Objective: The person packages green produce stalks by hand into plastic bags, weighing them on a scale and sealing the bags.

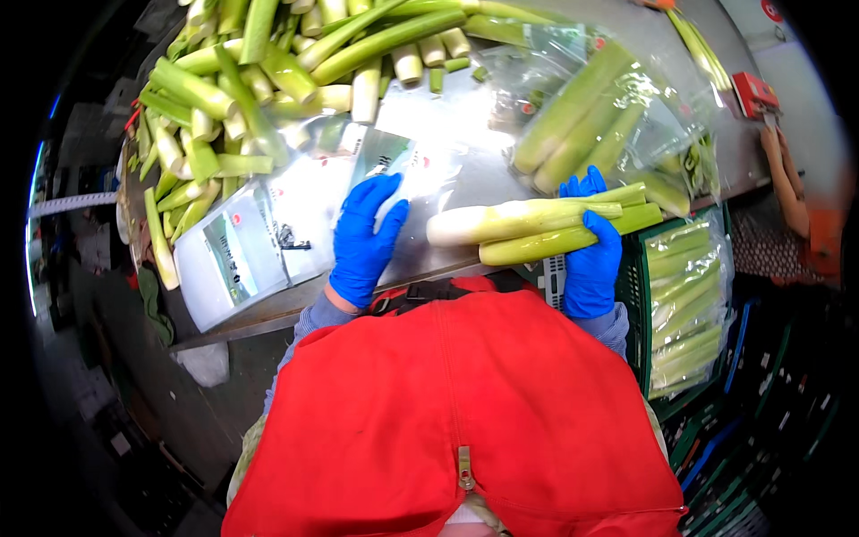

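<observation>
Both hands wear blue gloves. My right hand [592, 255] is closed around a few trimmed leek stalks [523, 225], their white ends pointing left over the table's near edge. My left hand [366, 238] holds nothing, its fingers apart, above printed clear plastic bags [235, 252] spread on the metal table [463, 151]. A large heap of cut leeks [201, 94] covers the far left of the table. Beyond my right hand lie clear bags with leeks inside [584, 114].
A green crate [634, 302] to the right holds bagged leeks [684, 309]. At the far right are a red device [755, 94] and another person's arms [782, 161]. Dark crates stand at the lower right. Loose green leaves [698, 50] lie at the table's far right.
</observation>
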### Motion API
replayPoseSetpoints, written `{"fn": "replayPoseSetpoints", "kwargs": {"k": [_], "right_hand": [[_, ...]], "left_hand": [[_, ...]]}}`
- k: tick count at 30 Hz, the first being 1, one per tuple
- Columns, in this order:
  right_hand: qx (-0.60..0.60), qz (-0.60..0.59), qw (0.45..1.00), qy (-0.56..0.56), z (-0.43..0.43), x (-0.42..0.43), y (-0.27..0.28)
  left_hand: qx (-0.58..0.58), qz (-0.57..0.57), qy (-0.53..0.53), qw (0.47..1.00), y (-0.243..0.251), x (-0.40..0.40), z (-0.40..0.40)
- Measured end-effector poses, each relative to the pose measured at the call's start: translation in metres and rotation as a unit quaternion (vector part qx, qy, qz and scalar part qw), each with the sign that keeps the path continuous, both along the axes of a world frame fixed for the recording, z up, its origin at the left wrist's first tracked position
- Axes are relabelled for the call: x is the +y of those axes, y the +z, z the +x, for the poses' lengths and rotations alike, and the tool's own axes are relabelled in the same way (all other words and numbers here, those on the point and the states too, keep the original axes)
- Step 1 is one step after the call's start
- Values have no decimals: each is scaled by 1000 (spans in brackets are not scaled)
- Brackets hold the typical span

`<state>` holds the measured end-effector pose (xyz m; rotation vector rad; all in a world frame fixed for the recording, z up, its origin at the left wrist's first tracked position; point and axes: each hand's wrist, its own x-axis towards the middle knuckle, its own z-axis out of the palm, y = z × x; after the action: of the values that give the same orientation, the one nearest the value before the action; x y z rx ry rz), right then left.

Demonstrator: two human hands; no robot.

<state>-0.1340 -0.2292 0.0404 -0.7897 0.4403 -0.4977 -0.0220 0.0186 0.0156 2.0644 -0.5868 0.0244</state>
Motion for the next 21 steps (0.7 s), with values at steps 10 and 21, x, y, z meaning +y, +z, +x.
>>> {"fn": "replayPoseSetpoints", "kwargs": {"k": [10, 21], "right_hand": [[10, -36, 999, 3, 0, 29, 17], [41, -41, 998, 34, 5, 29, 9]], "left_hand": [[-136, -5, -263, 955, 30, -79, -10], [-227, 21, -48, 973, 20, -59, 51]]}}
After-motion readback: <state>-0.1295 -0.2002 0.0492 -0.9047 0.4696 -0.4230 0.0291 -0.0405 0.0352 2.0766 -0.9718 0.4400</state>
